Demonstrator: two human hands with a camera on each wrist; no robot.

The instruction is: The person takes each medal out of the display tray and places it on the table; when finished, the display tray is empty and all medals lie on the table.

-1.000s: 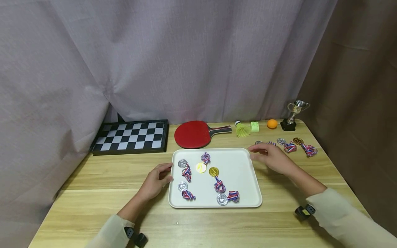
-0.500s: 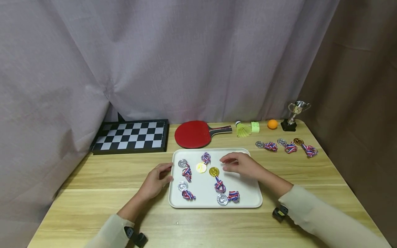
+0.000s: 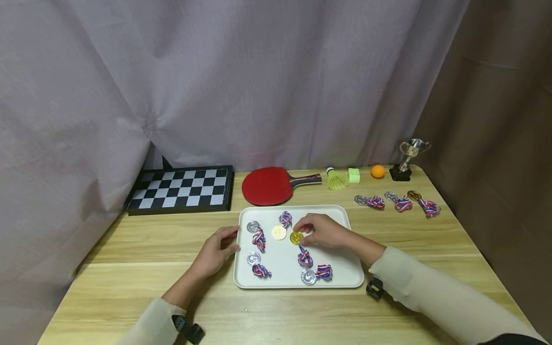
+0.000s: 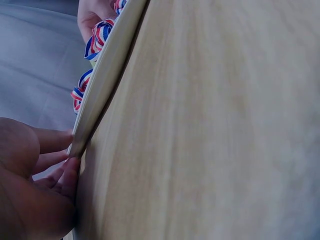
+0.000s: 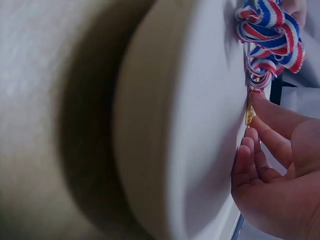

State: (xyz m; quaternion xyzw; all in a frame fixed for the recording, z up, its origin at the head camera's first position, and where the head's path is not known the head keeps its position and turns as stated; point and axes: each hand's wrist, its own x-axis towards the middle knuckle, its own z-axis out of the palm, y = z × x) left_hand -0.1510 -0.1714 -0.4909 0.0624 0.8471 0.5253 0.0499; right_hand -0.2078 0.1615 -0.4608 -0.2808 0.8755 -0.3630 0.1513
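In the head view a white tray (image 3: 340, 268) bears several medals with red, white and blue ribbons. My left hand (image 3: 217, 251) touches the tray's left edge; in the left wrist view its fingertips (image 4: 62, 140) lie against the rim. My right hand (image 3: 325, 232) reaches over the tray and pinches a gold medal (image 3: 296, 238) between thumb and forefinger, its ribbon (image 3: 304, 257) lying toward me. Another gold medal (image 3: 279, 233) lies just left of it. Silver medals (image 3: 253, 258) lie on the left side, and one silver medal (image 3: 308, 276) near the front rim.
Behind the tray lie a chessboard (image 3: 181, 190), a red table tennis bat (image 3: 267, 187), a shuttlecock (image 3: 336, 179), a green block (image 3: 354, 176) and an orange ball (image 3: 377, 171). A trophy cup (image 3: 407, 158) stands at the back right, with a row of medals (image 3: 403, 203) before it.
My right hand has moved left from the tray's back right corner to the middle gold medal and taken hold of it. My left hand has stayed at the tray's edge.
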